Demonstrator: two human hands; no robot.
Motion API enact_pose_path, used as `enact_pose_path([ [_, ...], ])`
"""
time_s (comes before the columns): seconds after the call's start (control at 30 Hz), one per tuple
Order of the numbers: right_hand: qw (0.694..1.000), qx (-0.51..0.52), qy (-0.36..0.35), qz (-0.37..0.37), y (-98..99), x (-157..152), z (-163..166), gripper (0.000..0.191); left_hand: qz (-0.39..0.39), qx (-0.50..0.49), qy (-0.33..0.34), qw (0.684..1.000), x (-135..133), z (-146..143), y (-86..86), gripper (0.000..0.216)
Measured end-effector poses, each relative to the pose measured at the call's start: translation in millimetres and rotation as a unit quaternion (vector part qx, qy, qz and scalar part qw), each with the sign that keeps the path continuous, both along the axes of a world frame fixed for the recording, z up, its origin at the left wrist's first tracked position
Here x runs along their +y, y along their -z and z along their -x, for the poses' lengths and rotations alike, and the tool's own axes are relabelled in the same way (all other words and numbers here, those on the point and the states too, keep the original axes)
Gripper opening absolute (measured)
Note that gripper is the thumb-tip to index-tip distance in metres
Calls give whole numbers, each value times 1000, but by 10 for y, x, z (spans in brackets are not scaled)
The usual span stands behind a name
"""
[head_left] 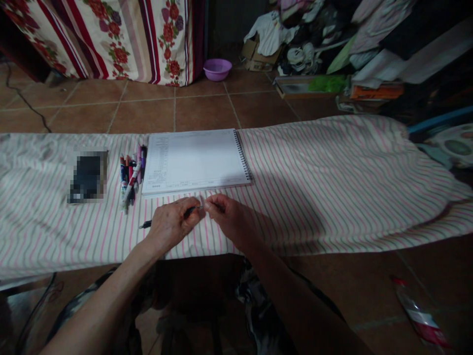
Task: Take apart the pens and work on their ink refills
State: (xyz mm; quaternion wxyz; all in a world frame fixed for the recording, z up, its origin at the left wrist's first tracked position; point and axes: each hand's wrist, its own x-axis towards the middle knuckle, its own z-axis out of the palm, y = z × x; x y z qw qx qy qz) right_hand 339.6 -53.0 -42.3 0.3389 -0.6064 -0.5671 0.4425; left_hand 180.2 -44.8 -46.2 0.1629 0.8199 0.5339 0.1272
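My left hand (pixel 172 219) is closed around a dark pen (pixel 146 224), whose back end sticks out to the left below the palm. The pen's front part shows between thumb and fingers and points right. My right hand (pixel 227 214) meets it there, fingertips pinched close to the pen's tip. A small dark piece shows between those fingers, too small to identify. Just beyond both hands, a spiral-bound pad (pixel 199 158) lies open at a white page with printed margins. Left of the pad lies a bunch of pens and markers (pixel 132 177).
A striped cloth (pixel 295 187) covers the low table. A blurred dark rectangular object (pixel 87 176) rests at its left. On the tiled floor beyond are a purple basin (pixel 218 69) and a cardboard box (pixel 260 54). A plastic bottle (pixel 421 313) lies at lower right.
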Motion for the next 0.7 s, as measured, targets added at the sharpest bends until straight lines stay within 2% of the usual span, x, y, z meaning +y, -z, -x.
enact_pose_path([
  [0.33,990,132,45,33,129,22,36,19,-6,-10,-39,999,-3,-32,-12,23],
  [0.43,987,158,28,22,136,9,46,23,6,-29,-49,998,3,-35,-15,20],
  [0.53,987,161,-3,9,152,-9,48,19,24,-55,-47,997,5,-37,-18,19],
  [0.7,995,103,-1,-12,162,-20,50,18,47,-67,-44,996,5,-43,-39,21],
])
